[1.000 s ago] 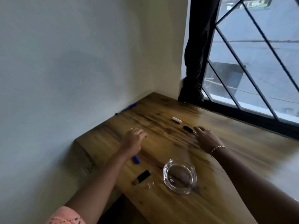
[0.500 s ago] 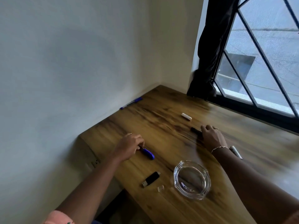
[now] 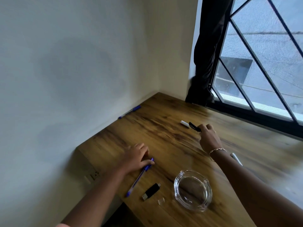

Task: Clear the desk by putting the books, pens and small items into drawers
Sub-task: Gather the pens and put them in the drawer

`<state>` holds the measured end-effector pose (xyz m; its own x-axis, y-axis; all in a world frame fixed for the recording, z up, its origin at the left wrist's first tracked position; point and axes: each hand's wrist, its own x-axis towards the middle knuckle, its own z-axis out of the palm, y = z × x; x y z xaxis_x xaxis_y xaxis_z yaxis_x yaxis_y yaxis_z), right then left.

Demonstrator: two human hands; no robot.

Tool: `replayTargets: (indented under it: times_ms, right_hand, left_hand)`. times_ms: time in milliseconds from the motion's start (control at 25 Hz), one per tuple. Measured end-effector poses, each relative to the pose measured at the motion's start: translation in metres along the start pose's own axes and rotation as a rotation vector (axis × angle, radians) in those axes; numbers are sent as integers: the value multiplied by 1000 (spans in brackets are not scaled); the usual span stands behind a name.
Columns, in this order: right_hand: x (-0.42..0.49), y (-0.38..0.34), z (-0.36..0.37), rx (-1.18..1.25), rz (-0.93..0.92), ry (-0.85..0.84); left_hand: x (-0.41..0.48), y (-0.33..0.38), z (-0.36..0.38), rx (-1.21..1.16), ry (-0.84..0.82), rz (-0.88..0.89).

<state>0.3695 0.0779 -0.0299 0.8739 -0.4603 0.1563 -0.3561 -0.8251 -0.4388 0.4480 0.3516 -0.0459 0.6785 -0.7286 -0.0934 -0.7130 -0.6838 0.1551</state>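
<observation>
My left hand (image 3: pixel 136 158) lies on the wooden desk (image 3: pixel 164 133) with its fingers curled round the cap end of a blue pen (image 3: pixel 137 179); the pen's barrel trails back toward the desk's left edge. My right hand (image 3: pixel 209 136) pinches a small black item (image 3: pixel 194 126) and holds it just above the desk. A white cap-like piece (image 3: pixel 184 124) lies beside that item. Another blue pen (image 3: pixel 129 111) lies against the wall. A white pen (image 3: pixel 236 158) shows partly behind my right forearm.
A clear glass ashtray (image 3: pixel 193 190) sits near the front edge, with a black lighter-like item (image 3: pixel 151 191) and a tiny clear piece (image 3: pixel 161 201) to its left. A dark curtain (image 3: pixel 206 54) hangs at the barred window (image 3: pixel 268 63). A wall socket (image 3: pixel 95 174) sits below the desk's left side.
My left hand came down on the blue pen and closed round its cap end. My right hand took the black item and lifted it off the desk. The view shifted left.
</observation>
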Motion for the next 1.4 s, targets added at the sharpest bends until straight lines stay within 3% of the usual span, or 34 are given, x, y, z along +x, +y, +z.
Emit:
replayTargets:
  times_ms: [320, 440, 520, 600, 680, 880, 1160, 1280, 1400]
  right_hand:
    - [20, -43, 24, 56, 24, -16]
    - [38, -67, 35, 105, 26, -36]
    - [47, -82, 42, 129, 25, -24]
    - [53, -90, 46, 137, 30, -8]
    - [57, -95, 48, 148, 39, -8]
    - [61, -101, 52, 178, 62, -24]
    - [63, -104, 59, 230, 123, -18]
    - [68, -104, 57, 302, 177, 18]
    - [69, -105, 47, 643, 319, 67]
  left_hand:
    - [28, 0, 6, -36, -36, 38]
    - [70, -25, -18, -113, 160, -43]
    - [103, -55, -37, -65, 342, -148]
    - [135, -81, -50, -4, 414, -265]
    - [161, -97, -56, 13, 384, -321]
    - [204, -118, -46, 85, 300, -266]
    - [215, -120, -41, 201, 183, -315]
    - [214, -98, -58, 58, 249, -284]
    - [208, -56, -79, -208, 249, -95]
